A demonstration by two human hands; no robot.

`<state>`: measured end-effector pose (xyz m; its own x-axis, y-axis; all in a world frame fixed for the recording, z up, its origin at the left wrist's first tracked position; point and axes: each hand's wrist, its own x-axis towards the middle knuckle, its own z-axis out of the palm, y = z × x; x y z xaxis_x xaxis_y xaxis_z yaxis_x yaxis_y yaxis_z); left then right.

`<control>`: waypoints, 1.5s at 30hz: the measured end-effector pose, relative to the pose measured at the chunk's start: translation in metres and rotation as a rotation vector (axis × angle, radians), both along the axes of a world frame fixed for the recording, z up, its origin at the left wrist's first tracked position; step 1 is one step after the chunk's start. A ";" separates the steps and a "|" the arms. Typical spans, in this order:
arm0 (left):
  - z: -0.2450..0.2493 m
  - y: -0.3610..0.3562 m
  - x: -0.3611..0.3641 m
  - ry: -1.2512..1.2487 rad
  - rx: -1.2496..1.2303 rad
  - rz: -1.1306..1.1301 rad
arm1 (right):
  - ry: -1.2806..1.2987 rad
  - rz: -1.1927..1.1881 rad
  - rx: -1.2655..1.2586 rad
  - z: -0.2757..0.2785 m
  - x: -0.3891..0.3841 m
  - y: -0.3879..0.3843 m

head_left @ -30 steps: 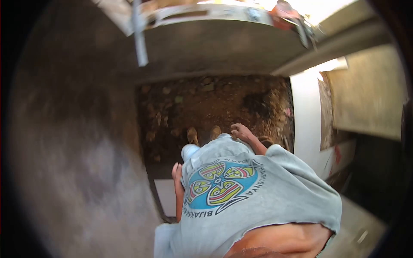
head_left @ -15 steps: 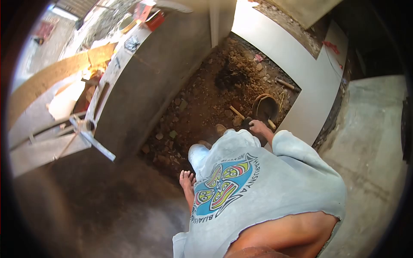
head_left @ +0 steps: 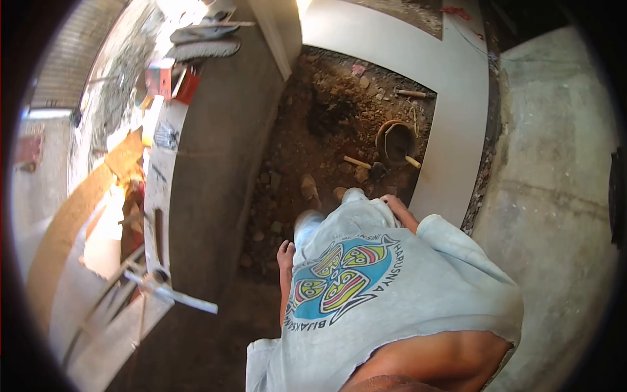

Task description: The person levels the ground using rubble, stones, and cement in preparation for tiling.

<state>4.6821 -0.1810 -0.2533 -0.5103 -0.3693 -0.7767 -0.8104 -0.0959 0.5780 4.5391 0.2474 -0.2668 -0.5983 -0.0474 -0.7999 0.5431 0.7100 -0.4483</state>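
Observation:
My left hand (head_left: pixel 285 253) hangs beside my left leg, fingers loosely bent and apart, with nothing seen in it. My right hand (head_left: pixel 396 208) lies against the pale cloth over my right thigh; its fingers show only in part and no object shows in it. Ahead of it on the dirt is a hammer (head_left: pixel 357 162) with a light wooden handle and dark head, touched by neither hand. Just beyond stands a round bucket (head_left: pixel 381 134) with a brown rim and grey inside. A tool with a pale handle (head_left: pixel 413 161) leans over its near edge.
Around my feet is rubble-strewn dirt (head_left: pixel 313 153), bordered by large white tiles (head_left: pixel 457 130). A grey wall (head_left: pixel 215 150) rises on the left; its ledge carries a red box (head_left: pixel 185 86) and sandals (head_left: pixel 206 49). A short rod (head_left: pixel 411 94) lies near the tile corner.
My right hand has drawn back from beside the hammer head to my thigh. My left hand's fingers are more bent. The view has turned, and both shoes now show more.

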 end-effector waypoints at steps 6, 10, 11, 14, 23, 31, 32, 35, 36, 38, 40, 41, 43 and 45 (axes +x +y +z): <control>0.027 -0.095 -0.099 -0.071 0.171 0.161 | 0.069 -0.080 0.053 -0.017 -0.007 -0.066; 0.030 -0.136 -0.159 -0.008 0.108 0.028 | 0.096 -0.216 0.069 -0.007 -0.012 -0.073; 0.027 -0.139 -0.174 0.039 0.087 0.014 | 0.103 -0.245 0.067 -0.006 -0.009 -0.072; 0.036 -0.128 -0.208 0.090 0.132 -0.052 | 0.124 -0.337 0.058 -0.008 0.006 -0.066; 0.043 -0.016 -0.239 -0.077 0.120 -0.595 | 0.338 -0.621 0.027 -0.041 0.082 -0.045; 0.052 0.042 -0.247 -0.007 0.136 -0.641 | 0.265 -0.749 -0.057 -0.062 0.146 -0.014; 0.043 0.041 -0.247 0.002 0.135 -0.636 | 0.268 -0.732 -0.050 -0.072 0.151 -0.007; 0.017 0.031 -0.244 -0.020 0.315 -0.649 | 0.241 -0.718 0.051 -0.033 0.152 0.000; 0.018 0.031 -0.239 0.008 0.286 -0.686 | 0.256 -0.753 0.045 -0.037 0.159 -0.001; 0.015 0.042 -0.236 0.078 0.235 -0.770 | 0.302 -0.831 0.040 -0.045 0.165 0.005; -0.002 0.043 -0.241 0.092 0.113 -0.818 | 0.156 -0.941 0.057 -0.014 0.150 0.004; -0.001 0.041 -0.252 0.057 0.148 -0.936 | 0.079 -1.001 0.061 -0.005 0.143 -0.002; 0.006 0.046 -0.268 0.060 0.103 -0.941 | 0.122 -0.990 0.093 -0.004 0.132 -0.014; 0.035 0.052 -0.298 0.014 0.140 -0.913 | 0.131 -0.942 0.107 -0.013 0.138 -0.034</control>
